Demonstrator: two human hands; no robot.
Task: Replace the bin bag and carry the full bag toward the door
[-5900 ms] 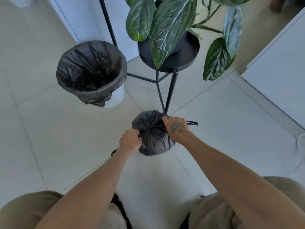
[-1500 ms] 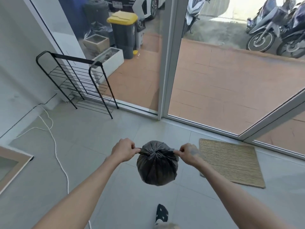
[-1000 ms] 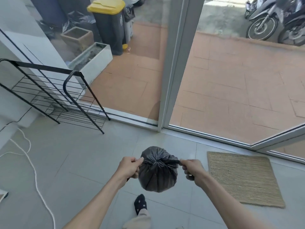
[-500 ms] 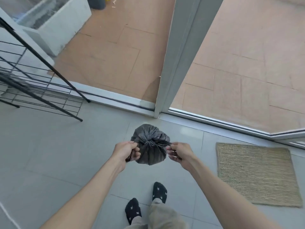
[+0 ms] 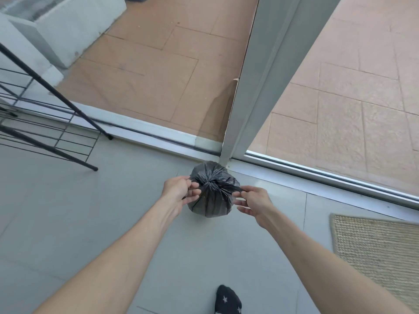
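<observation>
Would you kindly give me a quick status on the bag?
Left hand and right hand pinching the ties. Tied bin bag low by the door frame. Nothing in the way.

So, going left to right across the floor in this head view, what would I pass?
Black wire rack → left hand → tied black bin bag → right hand → woven doormat.
</observation>
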